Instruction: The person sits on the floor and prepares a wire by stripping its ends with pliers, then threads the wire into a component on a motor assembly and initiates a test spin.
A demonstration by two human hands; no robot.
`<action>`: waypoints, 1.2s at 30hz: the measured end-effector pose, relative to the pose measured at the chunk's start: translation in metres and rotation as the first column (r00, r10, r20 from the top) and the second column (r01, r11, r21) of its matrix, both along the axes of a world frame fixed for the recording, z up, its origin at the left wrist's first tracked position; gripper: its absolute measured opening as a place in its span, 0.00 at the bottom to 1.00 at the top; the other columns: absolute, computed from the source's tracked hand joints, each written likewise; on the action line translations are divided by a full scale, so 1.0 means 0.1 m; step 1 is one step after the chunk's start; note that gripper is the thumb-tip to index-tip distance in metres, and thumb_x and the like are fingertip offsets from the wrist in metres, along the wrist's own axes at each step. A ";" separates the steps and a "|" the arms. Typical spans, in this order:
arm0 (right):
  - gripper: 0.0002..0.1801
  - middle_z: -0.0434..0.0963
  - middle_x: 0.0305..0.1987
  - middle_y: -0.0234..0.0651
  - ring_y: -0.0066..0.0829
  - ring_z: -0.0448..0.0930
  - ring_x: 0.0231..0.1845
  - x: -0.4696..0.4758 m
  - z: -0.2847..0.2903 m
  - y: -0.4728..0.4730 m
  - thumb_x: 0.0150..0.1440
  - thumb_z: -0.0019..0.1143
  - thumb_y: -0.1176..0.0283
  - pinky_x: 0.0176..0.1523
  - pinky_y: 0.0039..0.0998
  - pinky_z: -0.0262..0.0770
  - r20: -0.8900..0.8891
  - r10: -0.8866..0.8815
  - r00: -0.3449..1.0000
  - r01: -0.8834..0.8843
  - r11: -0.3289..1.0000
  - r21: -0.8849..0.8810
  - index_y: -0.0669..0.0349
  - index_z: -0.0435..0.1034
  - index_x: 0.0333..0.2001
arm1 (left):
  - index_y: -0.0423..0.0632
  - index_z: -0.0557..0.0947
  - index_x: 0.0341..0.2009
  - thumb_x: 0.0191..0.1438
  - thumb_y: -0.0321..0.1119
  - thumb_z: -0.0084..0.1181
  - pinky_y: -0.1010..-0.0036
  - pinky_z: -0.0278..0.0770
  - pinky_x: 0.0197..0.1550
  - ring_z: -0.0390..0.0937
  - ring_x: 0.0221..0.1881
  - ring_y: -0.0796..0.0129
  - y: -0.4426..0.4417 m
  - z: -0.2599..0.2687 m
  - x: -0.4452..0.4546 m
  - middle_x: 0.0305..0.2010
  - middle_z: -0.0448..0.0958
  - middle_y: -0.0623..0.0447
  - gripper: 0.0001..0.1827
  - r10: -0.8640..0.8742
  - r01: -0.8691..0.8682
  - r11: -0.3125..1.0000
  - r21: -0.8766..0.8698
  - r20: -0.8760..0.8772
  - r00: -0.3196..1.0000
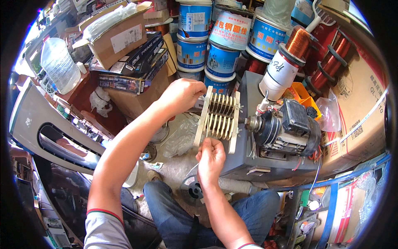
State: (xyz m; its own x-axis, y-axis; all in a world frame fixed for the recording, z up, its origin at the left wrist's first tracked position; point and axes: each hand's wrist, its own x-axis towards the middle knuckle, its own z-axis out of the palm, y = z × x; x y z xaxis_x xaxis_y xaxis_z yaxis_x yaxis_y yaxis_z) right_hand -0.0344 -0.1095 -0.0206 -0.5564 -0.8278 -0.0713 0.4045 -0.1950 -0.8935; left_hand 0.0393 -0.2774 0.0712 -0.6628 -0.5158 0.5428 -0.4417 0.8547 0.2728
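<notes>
A coil-winding former (220, 116) with two pale side plates and several slotted discs sits on the shaft of an electric motor (289, 130). My left hand (182, 95) is at the upper end of the left side plate, fingers curled; what its fingertips hold is hidden. Below the discs, my right hand (211, 158) pinches a thin pale strand, with thumb and forefinger close to the former's lower edge. A piece of that strand trails out on the left of the hand. Wing nuts show on the right side plate.
The motor stands on a dark metal cabinet (236, 163). Behind it are a spool of copper wire (297, 43), an orange bin (300, 93) and stacked blue buckets (192, 51). Cardboard boxes (116, 40) rise at left. A wire reel (191, 188) lies between my legs.
</notes>
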 end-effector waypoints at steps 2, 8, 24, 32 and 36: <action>0.08 0.66 0.20 0.25 0.12 0.62 0.17 0.06 0.02 -0.04 0.60 0.50 0.69 0.19 0.16 0.58 0.014 -0.046 0.999 0.046 0.999 0.015 0.62 0.66 0.33 | 0.44 0.80 0.31 0.46 0.27 0.54 0.65 0.75 0.35 0.77 0.32 0.52 -0.09 -0.11 -0.09 0.28 0.78 0.45 0.06 0.040 -0.035 0.996 0.085 -0.061 0.997; 0.10 0.63 0.16 0.23 0.11 0.61 0.15 0.00 0.05 -0.08 0.59 0.51 0.67 0.18 0.16 0.57 0.006 -0.007 1.000 0.007 0.999 0.038 0.61 0.65 0.30 | 0.42 0.81 0.33 0.46 0.27 0.56 0.69 0.75 0.35 0.79 0.31 0.58 -0.17 -0.19 -0.10 0.28 0.79 0.45 0.08 0.209 -0.168 0.918 0.360 -0.078 0.975; 0.10 0.72 0.22 0.27 0.13 0.68 0.23 -0.04 -0.22 -0.12 0.59 0.52 0.71 0.28 0.18 0.64 -0.216 -0.043 0.975 0.056 0.997 0.054 0.65 0.66 0.28 | 0.43 0.82 0.34 0.47 0.30 0.57 0.70 0.74 0.33 0.78 0.28 0.61 -0.30 -0.38 -0.19 0.26 0.79 0.45 0.09 0.291 -0.154 0.808 0.569 -0.159 0.943; 0.07 0.78 0.26 0.36 0.14 0.73 0.25 -0.07 -0.33 -0.14 0.60 0.48 0.74 0.32 0.17 0.67 -0.309 -0.025 0.951 0.054 0.995 0.086 0.65 0.65 0.30 | 0.39 0.82 0.31 0.47 0.29 0.58 0.75 0.72 0.24 0.74 0.18 0.74 0.05 -0.42 0.06 0.20 0.77 0.49 0.07 0.082 -0.018 0.802 0.597 -0.079 0.994; 0.07 0.78 0.25 0.36 0.14 0.72 0.24 -0.09 -0.33 -0.15 0.60 0.48 0.74 0.30 0.17 0.67 -0.317 -0.044 0.948 0.081 0.991 0.104 0.66 0.66 0.29 | 0.44 0.82 0.32 0.49 0.31 0.57 0.73 0.72 0.25 0.76 0.21 0.70 0.16 -0.08 -0.03 0.23 0.78 0.50 0.07 0.117 -0.069 0.901 0.429 -0.087 0.989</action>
State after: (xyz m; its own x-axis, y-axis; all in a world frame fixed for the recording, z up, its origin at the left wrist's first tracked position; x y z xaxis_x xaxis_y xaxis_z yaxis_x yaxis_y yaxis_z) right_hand -0.0431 -0.1241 -0.0537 -0.6160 -0.7874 0.0233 0.0912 -0.1007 -0.9907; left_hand 0.0362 -0.2611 0.0629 -0.5504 -0.7693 0.3245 -0.4609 0.6040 0.6502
